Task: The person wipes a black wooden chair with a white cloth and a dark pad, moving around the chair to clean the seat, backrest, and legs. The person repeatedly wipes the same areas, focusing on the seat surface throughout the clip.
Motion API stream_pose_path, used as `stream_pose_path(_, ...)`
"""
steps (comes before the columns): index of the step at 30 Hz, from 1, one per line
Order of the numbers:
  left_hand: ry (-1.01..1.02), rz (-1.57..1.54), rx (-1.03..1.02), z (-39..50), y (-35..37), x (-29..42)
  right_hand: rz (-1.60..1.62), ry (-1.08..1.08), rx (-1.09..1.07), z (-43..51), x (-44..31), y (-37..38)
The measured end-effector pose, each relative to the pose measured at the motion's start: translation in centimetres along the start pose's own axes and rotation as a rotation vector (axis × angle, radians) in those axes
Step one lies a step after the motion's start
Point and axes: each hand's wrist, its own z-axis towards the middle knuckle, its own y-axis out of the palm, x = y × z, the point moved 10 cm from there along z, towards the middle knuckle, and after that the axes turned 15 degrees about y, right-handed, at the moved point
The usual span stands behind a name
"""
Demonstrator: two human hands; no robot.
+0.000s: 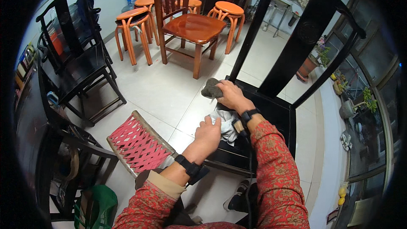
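Observation:
My right hand (pixel 232 94) grips a dark grey-brown cloth or pad (pixel 212 88) over the front left part of a black wooden chair's seat (pixel 270 109). Just below it, my left hand (pixel 208 133) rests against a crumpled white cloth (pixel 224 124) on the same seat; its fingers are bent, and whether they hold the cloth is unclear. Beside the white cloth, under my right wrist, sits a small tan and dark item (pixel 237 126), partly hidden. The chair's tall black back splat (pixel 300 38) rises at the upper right. Both wrists wear black straps.
A low seat woven with pink strips (pixel 140 144) stands left of my left hand. Further off are a reddish-brown wooden chair (pixel 195 27), several orange stools (pixel 133 14) and another black chair (pixel 84 58). A green bag (pixel 101 206) lies at lower left; a dark cord (pixel 250 165) hangs by my right sleeve.

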Motion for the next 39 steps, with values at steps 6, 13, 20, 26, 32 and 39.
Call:
stream_pose_path(6, 0.005, -0.008, -0.009, 0.0, -0.1, 0.0, 0.032, 0.31, 0.165, -9.7, 12.9, -4.3)
stream_pose_path(13, 0.01, 0.002, -0.02, 0.2, 0.0, -0.1, 0.098, 0.953, 0.338, -19.7, 27.0, -11.7)
stream_pose_path(20, 0.074, 0.036, 0.033, 0.2, -0.2, 0.0, 0.016, 0.668, 0.536, -13.0, 24.0, -10.1)
stream_pose_path(26, 0.077, 0.035, -0.021, 0.3, 0.2, -0.2, -0.05, 0.788, 0.14, -13.0, 26.6, -7.0)
stream_pose_path(32, 0.103, 0.03, 0.044, 0.2, -0.2, 0.0, -0.141, 0.839, 0.199, -18.5, 25.9, -7.4)
stream_pose_path(39, 0.144, -0.063, 0.147, 0.7, -0.2, -0.8, -0.136, 0.769, 0.115, -25.4, 20.3, -6.9)
